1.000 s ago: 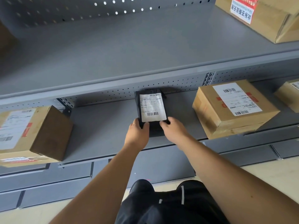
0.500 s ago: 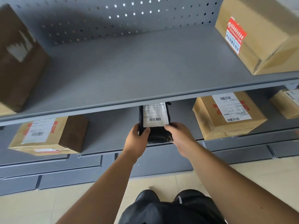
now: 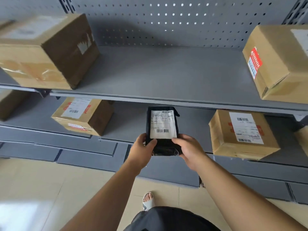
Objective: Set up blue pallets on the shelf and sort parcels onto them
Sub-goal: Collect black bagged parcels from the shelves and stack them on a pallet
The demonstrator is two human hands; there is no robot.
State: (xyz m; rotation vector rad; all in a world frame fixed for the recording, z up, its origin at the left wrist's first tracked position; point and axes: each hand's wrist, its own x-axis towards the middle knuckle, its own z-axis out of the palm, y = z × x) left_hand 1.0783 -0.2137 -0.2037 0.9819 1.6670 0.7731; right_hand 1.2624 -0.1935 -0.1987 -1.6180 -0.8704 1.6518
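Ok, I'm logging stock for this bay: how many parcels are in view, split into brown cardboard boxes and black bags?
Brown cardboard boxes: 6. These are upper left box, upper right box, lower left box, lower right box, plus cut-off far-left box and far-right box.
Black bags: 1. The black bag is held by left hand and right hand.
Total: 7

black parcel: white label, barcodes, print unreadable | cardboard boxes' labels: unreadable

Parcel between two boxes
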